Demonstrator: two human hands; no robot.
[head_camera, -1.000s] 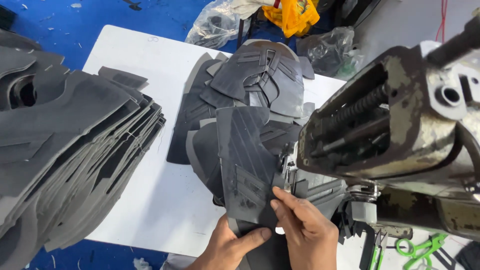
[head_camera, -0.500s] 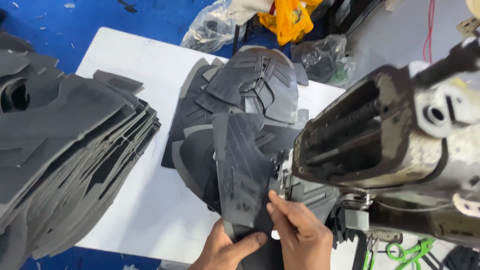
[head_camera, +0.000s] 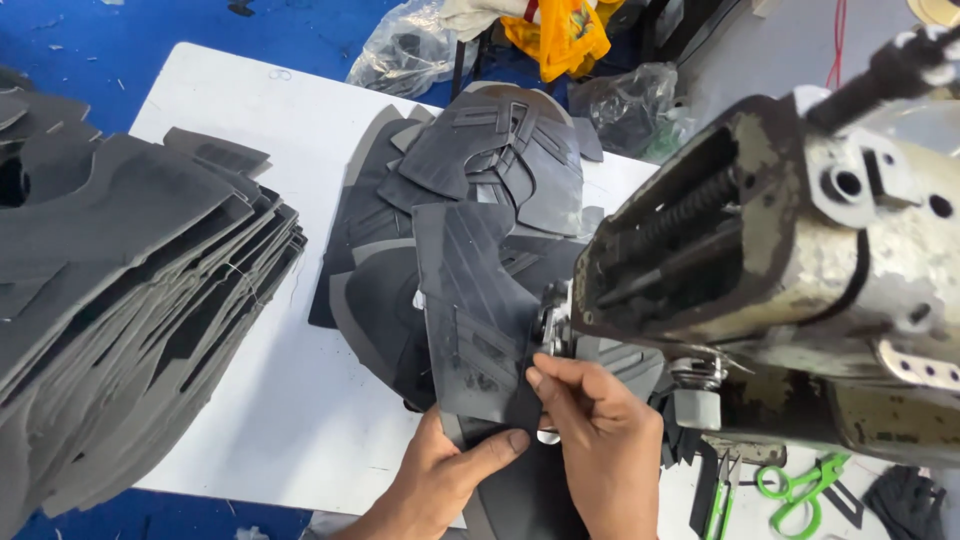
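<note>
A dark grey cut panel (head_camera: 475, 310) with stitched lines lies flat in front of me, next to the head of a worn sewing machine (head_camera: 780, 250). My left hand (head_camera: 440, 480) grips its near edge from below, thumb on top. My right hand (head_camera: 600, 440) pinches the panel's right edge, fingertips close to the machine's needle area (head_camera: 552, 325). Under the panel lies a loose pile of similar dark pieces (head_camera: 490, 170).
A tall stack of grey cut pieces (head_camera: 130, 300) fills the left side of the white table (head_camera: 260, 420). Green-handled scissors (head_camera: 790, 485) lie at the lower right. Plastic bags (head_camera: 400, 55) and yellow cloth (head_camera: 565, 30) sit beyond the table on a blue floor.
Both hands have nudged the panel up and right toward the machine head; the right hand's fingers now sit at the panel's right edge near the needle area.
</note>
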